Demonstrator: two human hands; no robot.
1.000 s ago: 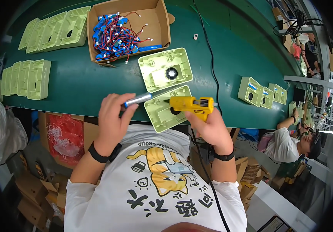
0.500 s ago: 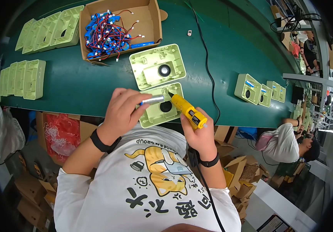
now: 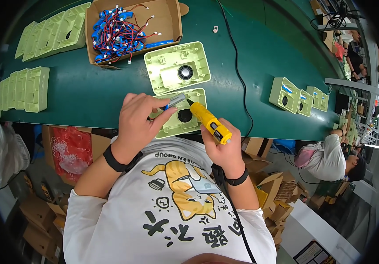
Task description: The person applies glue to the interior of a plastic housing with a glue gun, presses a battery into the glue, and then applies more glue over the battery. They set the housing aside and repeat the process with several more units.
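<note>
My left hand [image 3: 143, 115] is closed, with a cylindrical battery [image 3: 175, 101] pinched between thumb and fingers. The battery looks silver where light hits it and blue at its near end. It is held tilted over a pale green plastic housing [image 3: 197, 94] at the table's near edge. My right hand [image 3: 223, 147] is wrapped round a yellow hot glue gun [image 3: 207, 120]. The gun's dark nozzle points into the housing, close to the battery's far end. A round black speaker [image 3: 185, 115] sits in this housing. Just beyond stands a second green housing [image 3: 166, 67] with a speaker inside.
A cardboard box [image 3: 169, 22] of blue wired batteries stands at the far left. Green housings [image 3: 37, 90] are lined up on the left, and more housings [image 3: 277, 94] stand right. A black cable [image 3: 238, 70] crosses the green table [image 3: 110, 94]. Another person [image 3: 330, 156] sits at the right.
My left hand has tilted the battery, its far end now pointing further up and away. The glue gun has shifted slightly left and away. The view has moved a little.
</note>
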